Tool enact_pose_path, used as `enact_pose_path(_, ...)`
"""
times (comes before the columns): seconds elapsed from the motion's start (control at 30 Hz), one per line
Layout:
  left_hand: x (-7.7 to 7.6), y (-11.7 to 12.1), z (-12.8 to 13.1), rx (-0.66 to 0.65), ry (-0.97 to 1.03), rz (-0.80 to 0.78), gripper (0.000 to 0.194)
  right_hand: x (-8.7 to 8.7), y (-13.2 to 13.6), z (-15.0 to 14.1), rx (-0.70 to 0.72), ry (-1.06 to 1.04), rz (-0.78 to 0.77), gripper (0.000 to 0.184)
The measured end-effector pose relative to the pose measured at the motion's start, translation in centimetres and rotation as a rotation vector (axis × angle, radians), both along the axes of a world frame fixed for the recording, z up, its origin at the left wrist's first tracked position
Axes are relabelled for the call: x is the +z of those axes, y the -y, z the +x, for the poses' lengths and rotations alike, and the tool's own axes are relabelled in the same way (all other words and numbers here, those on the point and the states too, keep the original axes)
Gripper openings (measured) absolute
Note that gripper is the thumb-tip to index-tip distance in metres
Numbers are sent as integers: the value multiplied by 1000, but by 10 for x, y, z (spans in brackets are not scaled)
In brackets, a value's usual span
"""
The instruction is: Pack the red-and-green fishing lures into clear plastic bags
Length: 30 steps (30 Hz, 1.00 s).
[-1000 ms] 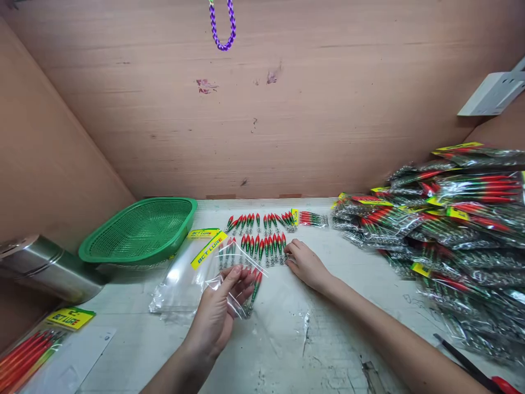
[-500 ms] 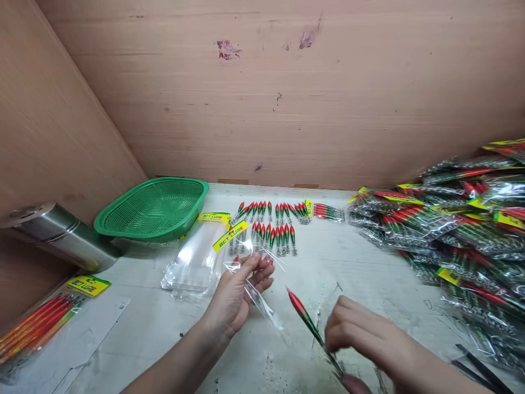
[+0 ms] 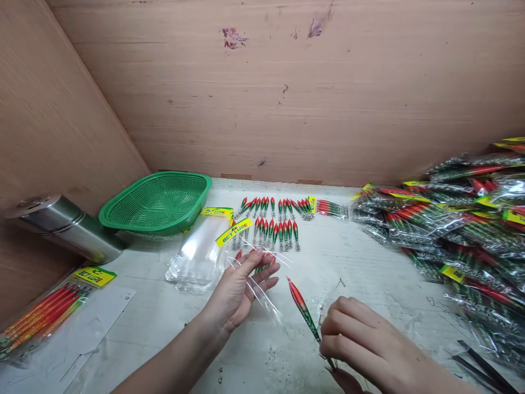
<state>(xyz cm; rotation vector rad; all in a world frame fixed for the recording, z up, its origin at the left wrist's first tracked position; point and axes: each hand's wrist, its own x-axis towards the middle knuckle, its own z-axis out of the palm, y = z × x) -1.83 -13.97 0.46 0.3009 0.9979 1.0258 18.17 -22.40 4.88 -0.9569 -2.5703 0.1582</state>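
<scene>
- Drawn back from the front row of lures (image 3: 271,230) since the earliest frame, the right hand (image 3: 361,347) is now low and near, carrying one lure (image 3: 302,306); its place has changed little in the last half second.
- Its fingers are curled tightly, thumb beneath, around the lure's hooked tail. Held there, the body is left free and the red nose points up and left, towards the bag. The knuckles face up.
- Slightly farther off, the left hand (image 3: 238,298) pinches a clear bag (image 3: 262,298) between thumb and forefinger, the other fingers loosely spread, probably to keep the film parted. Its forearm slants in from lower left.
- Red and green show behind those fingers; whether inside the bag or on the worktop (image 3: 164,317), I cannot tell.
- Tilted at the bag's far end, its yellow header (image 3: 234,232) overlaps the view of a stack of flat bags (image 3: 199,251), likely set there for the left hand's reach.
- Both the front row and the back row (image 3: 280,208) lie mostly noses away, tails nearer the person, which should suit a tail grip.
- Packed lures (image 3: 410,219) heap at right; a green basket (image 3: 158,202) sits back left.
</scene>
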Motion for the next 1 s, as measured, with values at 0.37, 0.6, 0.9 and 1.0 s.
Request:
enact_pose_path(0.37,12,19,8,-218,56,10,21,-24,-16,-21,-68,-63,414,29)
enact_pose_path(0.6,18,22,9,-163,81,101,25,-30,-14,-29,-224,-246,383,17)
enact_pose_path(0.9,19,25,9,-182,97,100,20,-23,-20,-25,-249,-359,289,16)
enact_pose_path(1.0,17,27,10,-181,85,105,23,-26,-17,-28,-225,-264,469,16)
